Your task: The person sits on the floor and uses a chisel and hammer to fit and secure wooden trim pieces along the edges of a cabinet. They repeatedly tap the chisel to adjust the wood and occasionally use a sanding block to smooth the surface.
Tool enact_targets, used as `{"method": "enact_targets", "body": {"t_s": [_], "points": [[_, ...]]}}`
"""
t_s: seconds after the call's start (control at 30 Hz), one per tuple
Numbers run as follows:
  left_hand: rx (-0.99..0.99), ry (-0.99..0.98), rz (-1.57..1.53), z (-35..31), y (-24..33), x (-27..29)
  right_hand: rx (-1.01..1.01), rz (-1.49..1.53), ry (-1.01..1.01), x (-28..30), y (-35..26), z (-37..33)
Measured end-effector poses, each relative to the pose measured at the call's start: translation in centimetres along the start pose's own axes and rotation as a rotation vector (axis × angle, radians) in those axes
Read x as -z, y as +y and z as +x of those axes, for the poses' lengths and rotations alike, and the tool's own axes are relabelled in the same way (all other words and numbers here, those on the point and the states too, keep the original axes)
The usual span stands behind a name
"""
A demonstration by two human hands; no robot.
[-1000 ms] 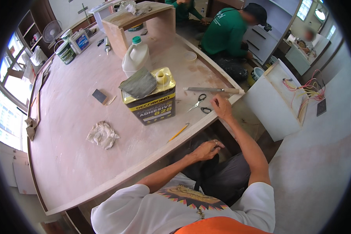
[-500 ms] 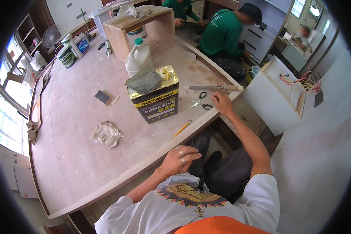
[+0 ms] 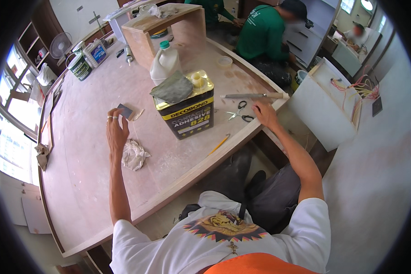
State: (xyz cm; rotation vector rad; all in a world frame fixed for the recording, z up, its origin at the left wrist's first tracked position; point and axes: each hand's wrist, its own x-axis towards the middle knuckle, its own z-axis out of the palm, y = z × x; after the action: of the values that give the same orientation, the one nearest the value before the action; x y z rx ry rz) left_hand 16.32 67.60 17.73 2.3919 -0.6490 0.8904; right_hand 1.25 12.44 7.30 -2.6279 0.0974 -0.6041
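Note:
My left hand [image 3: 117, 130] is stretched over the table, its fingers extended and slightly apart at the near left edge of a small dark, flat rectangular piece [image 3: 126, 112]. Whether the fingertips touch it is unclear. Just below that hand lies a crumpled whitish cloth [image 3: 134, 155]. My right hand [image 3: 265, 114] rests on the table's right edge with fingers curled in and nothing visible in them. Close to it are open scissors [image 3: 238, 112] with black handles and a long tool with a wooden handle [image 3: 274, 95]. A yellow pencil [image 3: 219, 144] lies nearer me.
A black-and-yellow adhesive can [image 3: 189, 119] stands mid-table, a grey sheet [image 3: 172, 89] on its top. Behind it are a white jug [image 3: 165, 64] and a wooden box frame [image 3: 139, 43]. A person in green [image 3: 262, 34] crouches beyond the edge; a white cabinet with wires [image 3: 317, 107] stands right.
My left hand has moved from the table's near edge, forward and left, to the dark flat piece. My right hand stays at the right edge. The view has shifted slightly.

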Motion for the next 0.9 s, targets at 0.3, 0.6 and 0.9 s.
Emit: {"method": "enact_targets", "body": {"t_s": [0.3, 0.6, 0.9], "points": [[0.458, -0.158, 0.271, -0.5, -13.1, -12.3, -0.095, -0.034, -0.117, 0.1, -1.1, 0.4], [0.718, -0.106, 0.309, -0.3, -16.4, -15.4, 0.024, -0.034, 0.007, -0.6, 0.1, 1.2], [0.611, 0.009, 0.261, 2.4, -19.9, -14.9, -0.011, 0.021, -0.078, -0.9, -0.2, 1.9]]}}
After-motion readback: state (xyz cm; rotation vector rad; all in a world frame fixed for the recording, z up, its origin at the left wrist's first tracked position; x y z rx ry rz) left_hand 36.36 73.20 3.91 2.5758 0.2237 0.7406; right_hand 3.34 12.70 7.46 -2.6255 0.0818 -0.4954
